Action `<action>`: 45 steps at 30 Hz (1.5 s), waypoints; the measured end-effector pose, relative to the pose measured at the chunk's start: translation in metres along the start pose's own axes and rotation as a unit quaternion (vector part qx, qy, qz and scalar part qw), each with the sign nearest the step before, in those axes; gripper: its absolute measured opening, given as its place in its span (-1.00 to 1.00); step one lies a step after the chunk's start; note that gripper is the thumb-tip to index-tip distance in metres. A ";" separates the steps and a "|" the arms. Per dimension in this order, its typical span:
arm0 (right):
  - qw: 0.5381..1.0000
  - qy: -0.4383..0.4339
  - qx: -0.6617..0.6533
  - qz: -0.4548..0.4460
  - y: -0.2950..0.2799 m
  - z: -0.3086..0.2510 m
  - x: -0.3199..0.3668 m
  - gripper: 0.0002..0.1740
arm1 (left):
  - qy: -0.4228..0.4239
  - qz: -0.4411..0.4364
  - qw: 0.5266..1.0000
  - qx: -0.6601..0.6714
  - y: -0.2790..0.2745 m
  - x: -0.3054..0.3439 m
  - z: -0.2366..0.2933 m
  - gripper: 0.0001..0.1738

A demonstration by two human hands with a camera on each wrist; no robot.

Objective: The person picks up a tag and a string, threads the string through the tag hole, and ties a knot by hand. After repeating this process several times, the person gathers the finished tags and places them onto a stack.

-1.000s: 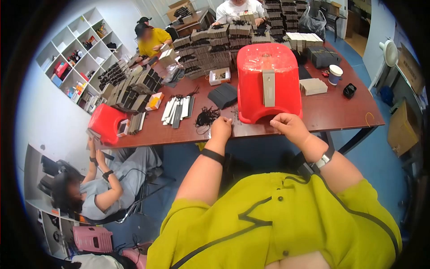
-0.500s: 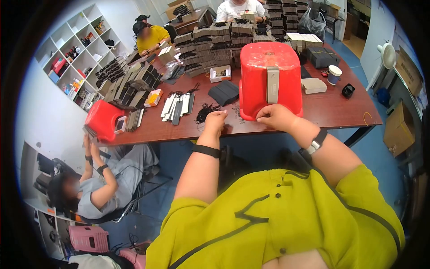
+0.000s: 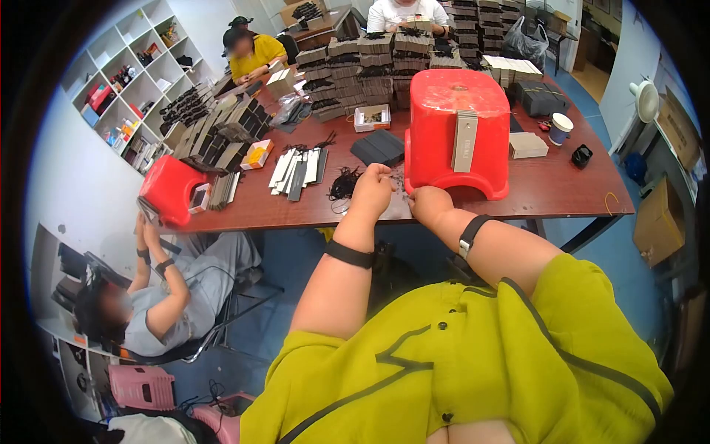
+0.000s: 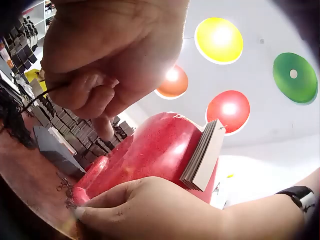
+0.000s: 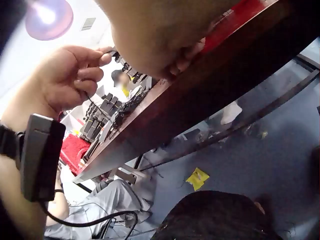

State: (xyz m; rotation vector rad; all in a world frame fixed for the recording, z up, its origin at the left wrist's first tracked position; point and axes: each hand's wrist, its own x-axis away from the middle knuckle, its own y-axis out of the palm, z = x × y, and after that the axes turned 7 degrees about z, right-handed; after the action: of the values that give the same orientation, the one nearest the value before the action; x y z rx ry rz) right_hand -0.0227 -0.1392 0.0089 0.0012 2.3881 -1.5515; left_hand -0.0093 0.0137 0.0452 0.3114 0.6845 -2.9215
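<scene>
My left hand (image 3: 372, 194), fingers curled, pinches a thin black cord (image 4: 39, 96) that trails toward the black cord pile (image 3: 345, 183). Beside it my right hand (image 3: 432, 205) is at the table edge, just left of the red stool's base, thumb and forefinger together at small dark bits (image 4: 67, 189) on the tabletop; whether it holds one is too small to tell. On the upturned red stool (image 3: 433, 140), a bundle of grey tags (image 3: 464, 142) leans against the near side. Left of the cords lie loose white and dark strips (image 3: 299, 173).
Tall stacks of grey card (image 3: 362, 74) stand at the back. Behind the hands lie dark cards (image 3: 378, 148) and a small box (image 3: 372, 118). A paper cup (image 3: 560, 129) stands at the right. Another person (image 3: 159, 296) sits at the left; two more sit behind.
My right hand has moved left from in front of the stool to its left corner, nearer my left hand. My left hand has risen a little. The view has shifted slightly.
</scene>
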 end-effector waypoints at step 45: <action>0.742 0.065 -0.659 0.106 -0.107 -0.014 0.047 -0.84 | 0.259 0.035 0.964 0.049 -0.001 0.074 0.112 -0.91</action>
State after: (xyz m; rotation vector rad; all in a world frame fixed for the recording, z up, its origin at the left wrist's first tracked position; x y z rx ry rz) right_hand -0.0876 -0.1783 0.0983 0.0794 2.8768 0.4769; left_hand -0.1007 -0.0409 0.1266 1.1128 0.5668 -2.8167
